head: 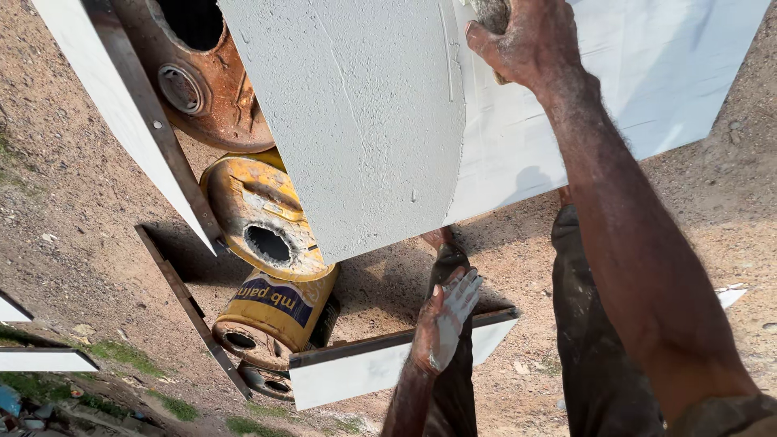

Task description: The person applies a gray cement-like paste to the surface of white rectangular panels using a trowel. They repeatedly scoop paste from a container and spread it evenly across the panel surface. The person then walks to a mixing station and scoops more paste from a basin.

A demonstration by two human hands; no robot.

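My right hand [526, 40] reaches up along a long bare arm and is closed on a small grey rough pad [490, 11], pressed against a large white panel [631, 73]. A grey-white textured panel [356, 121] overlaps it on the left. My left hand [445, 320], dusted white, is held flat with nothing in it. It lies just above the dark top edge of a low white board [364, 372]. My dark trouser legs [591, 324] and one foot [441, 239] show below the panels.
A rusty drum [218, 89] and a dented yellow paint can [267, 226] with a hole in its lid sit under the panels, with another yellow can [279, 303] below. A white panel with a rusty metal frame [121, 105] leans at left. The ground [65, 202] is sandy dirt.
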